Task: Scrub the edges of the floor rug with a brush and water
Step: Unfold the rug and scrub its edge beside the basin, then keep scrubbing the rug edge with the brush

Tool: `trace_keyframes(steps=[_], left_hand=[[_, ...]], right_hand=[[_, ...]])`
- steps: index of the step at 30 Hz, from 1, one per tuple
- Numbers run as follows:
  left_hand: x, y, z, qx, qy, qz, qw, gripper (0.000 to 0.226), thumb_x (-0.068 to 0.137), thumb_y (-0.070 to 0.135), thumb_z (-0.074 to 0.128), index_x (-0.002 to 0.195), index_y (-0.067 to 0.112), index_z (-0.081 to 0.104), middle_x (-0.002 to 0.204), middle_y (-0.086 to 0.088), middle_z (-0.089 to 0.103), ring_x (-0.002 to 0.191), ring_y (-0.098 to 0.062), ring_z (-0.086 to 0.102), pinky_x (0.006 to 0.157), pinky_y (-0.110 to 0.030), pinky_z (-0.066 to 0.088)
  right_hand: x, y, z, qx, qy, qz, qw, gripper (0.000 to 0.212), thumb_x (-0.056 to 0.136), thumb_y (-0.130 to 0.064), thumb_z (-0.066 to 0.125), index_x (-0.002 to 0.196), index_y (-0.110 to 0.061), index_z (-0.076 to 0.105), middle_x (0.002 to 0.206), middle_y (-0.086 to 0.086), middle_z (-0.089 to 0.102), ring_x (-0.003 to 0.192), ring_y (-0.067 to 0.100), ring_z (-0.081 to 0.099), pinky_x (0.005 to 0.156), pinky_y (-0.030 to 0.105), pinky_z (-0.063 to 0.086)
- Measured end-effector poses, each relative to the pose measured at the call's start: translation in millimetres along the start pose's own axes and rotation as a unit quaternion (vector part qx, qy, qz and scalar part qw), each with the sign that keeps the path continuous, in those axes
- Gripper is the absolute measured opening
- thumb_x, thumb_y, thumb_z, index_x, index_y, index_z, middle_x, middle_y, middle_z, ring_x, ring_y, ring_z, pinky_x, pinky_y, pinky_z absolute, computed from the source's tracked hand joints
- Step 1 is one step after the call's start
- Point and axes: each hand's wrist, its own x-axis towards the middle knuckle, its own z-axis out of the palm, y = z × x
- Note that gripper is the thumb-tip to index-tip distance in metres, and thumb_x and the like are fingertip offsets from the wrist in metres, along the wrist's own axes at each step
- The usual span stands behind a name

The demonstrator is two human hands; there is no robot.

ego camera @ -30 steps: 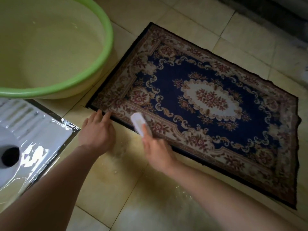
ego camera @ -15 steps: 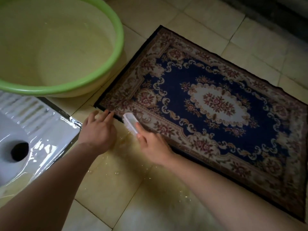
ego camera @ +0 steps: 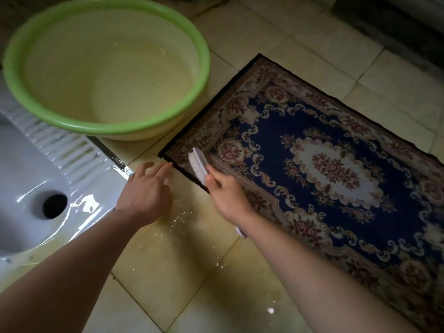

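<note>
Rug lies on the floor; your right hand grips the brush at its corner, your left hand, fingers straight, just beside it.

Single head view, steep downward, close above rug.

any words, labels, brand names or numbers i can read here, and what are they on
None: no readable text in this view.
The brush, green-rimmed basin, squat toilet and floor tiles show no lettering.
The rug carries only floral patterns.
</note>
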Motion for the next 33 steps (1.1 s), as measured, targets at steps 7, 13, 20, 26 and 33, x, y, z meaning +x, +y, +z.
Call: trace_keyframes(steps=[7,13,20,26,33], left_hand=[[3.1,1.3,-43.0,-0.017,0.282,0.054,0.958,0.039,0.080,0.020,0.046,0.118,0.009,0.053,0.119,-0.012,0.052,0.106,-0.032,0.039,0.091,-0.046,0.037],[28.7,-27.2,-76.1,-0.007,0.252,-0.072,0.965,0.042,0.094,0.038,0.027,0.116,0.015,0.055,0.120,-0.009,0.054,0.118,-0.031,0.042,0.107,-0.046,0.023],[32.8,-37.0,-76.3,0.014,0.172,-0.058,0.983,0.058,0.090,0.051,0.001,0.095,0.022,0.051,0.084,0.007,0.041,0.097,-0.026,0.048,0.106,-0.042,0.020],[35.0,-39.4,-75.8,0.000,0.150,-0.057,0.987,0.063,0.086,0.054,-0.006,0.097,0.024,0.049,0.086,0.009,0.037,0.097,-0.023,0.042,0.102,-0.038,0.020],[34.7,-38.1,-72.8,-0.004,0.162,-0.063,0.985,0.061,0.087,0.052,-0.005,0.098,0.023,0.047,0.087,0.006,0.037,0.095,-0.024,0.041,0.101,-0.039,0.021]], right_hand=[[23.3,-67.3,-49.0,0.323,0.022,-0.019,0.946,0.044,0.099,-0.024,0.050,0.142,-0.030,0.043,0.044,-0.012,0.039,0.040,0.007,0.023,0.035,0.020,0.019],[86.0,-135.5,-33.2,0.146,0.017,-0.090,0.985,0.057,0.095,-0.009,0.047,0.145,-0.035,0.037,0.088,-0.008,0.060,0.045,0.005,0.041,0.042,0.022,0.033],[154.5,-178.7,5.2,-0.186,-0.020,-0.082,0.979,0.032,0.090,-0.020,0.048,0.118,-0.008,0.058,0.103,0.014,0.064,0.085,0.032,0.065,0.059,0.028,0.045],[168.1,-190.8,21.1,-0.498,-0.039,-0.078,0.863,0.031,0.098,-0.023,0.044,0.126,-0.009,0.051,0.124,0.010,0.055,0.113,0.029,0.054,0.078,0.034,0.041],[166.1,-194.1,34.4,-0.487,-0.129,-0.077,0.861,0.043,0.098,-0.015,0.041,0.140,-0.016,0.042,0.133,0.010,0.052,0.116,0.030,0.054,0.088,0.034,0.047]])
